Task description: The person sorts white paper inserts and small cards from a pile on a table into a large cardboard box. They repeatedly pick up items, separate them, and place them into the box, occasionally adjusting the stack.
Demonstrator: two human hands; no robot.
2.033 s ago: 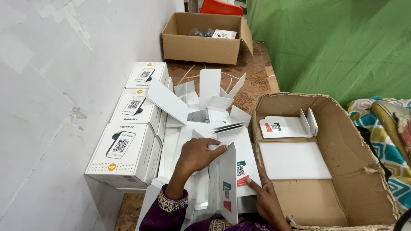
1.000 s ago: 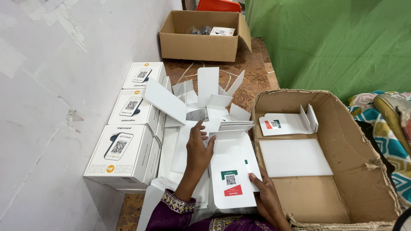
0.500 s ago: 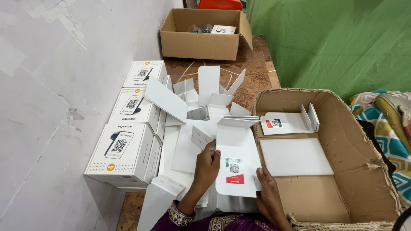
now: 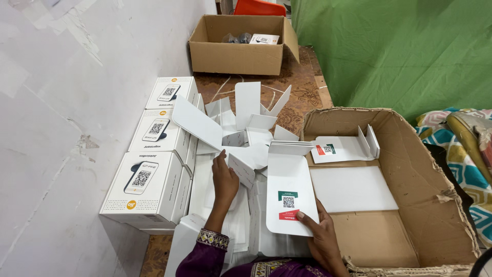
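My right hand [image 4: 322, 235] holds a flat white card sleeve [image 4: 288, 180] by its lower right corner, thumb on top. The sleeve carries a square code with a green and a red label and lies tilted over a heap of white cardboard pieces [image 4: 241, 128]. My left hand [image 4: 224, 178] has let the sleeve go and rests with fingers stretched on the heap, touching a small folded white flap [image 4: 242, 169]. A purple embroidered sleeve covers my left forearm.
Three white printed boxes [image 4: 146, 184] stand in a row along the white wall at left. A large open cardboard box [image 4: 425, 169] at right holds a white sheet [image 4: 352, 190] and a folded card [image 4: 341, 149]. A smaller carton [image 4: 238, 51] sits farther back; green cloth [image 4: 389, 51] hangs behind.
My left hand let go of the sleeve's left edge and moved left onto the heap. The sleeve, upright two seconds ago, now lies flatter in my right hand alone.
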